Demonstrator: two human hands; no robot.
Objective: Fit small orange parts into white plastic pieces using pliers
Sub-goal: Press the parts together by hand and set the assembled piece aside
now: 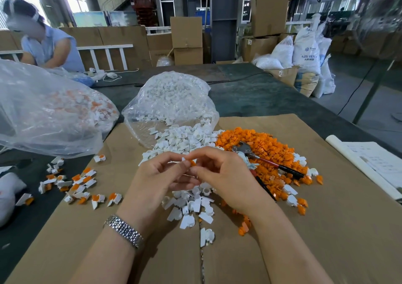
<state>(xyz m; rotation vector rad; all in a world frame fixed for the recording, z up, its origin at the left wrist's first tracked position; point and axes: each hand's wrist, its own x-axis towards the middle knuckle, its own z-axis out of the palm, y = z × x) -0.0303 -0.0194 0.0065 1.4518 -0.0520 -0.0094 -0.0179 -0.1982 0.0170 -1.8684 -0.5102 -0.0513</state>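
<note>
Near edge of the cardboard (326,229): both forearms are coming in from below, a metal watch (125,231) sitting on the left wrist.

Left hand (158,175) and right hand (226,175) are meeting above the middle of the cardboard. Fingertips of both are pinching together on one small white piece (183,159) with an orange part (192,163) at its tip; other fingers are curling loosely. How far the part is seated: cannot tell.

Under and just past the hands, loose white pieces (191,205) are lying in a spill across the middle of the sheet. Right of them, an orange pile (267,146) is spreading toward the right edge. Pliers (267,160) are lying on that pile, untouched, head toward the far side, red-and-black handles toward the right.

Left edge: assembled white-and-orange units (76,185) are lying scattered, some off the cardboard on the dark table (261,96).

Far edge of the cardboard: a clear bag (171,101) is lying open toward the hands, holding white pieces that are spilling out of its mouth. Far left, a bigger clear bag (50,109) is holding white-and-orange units.

Right edge: papers (374,162) are resting on the table.

Across the table, far left corner, another person (45,42) is bending over. Beyond: cartons (187,40) and white sacks (306,48) on the floor.
</note>
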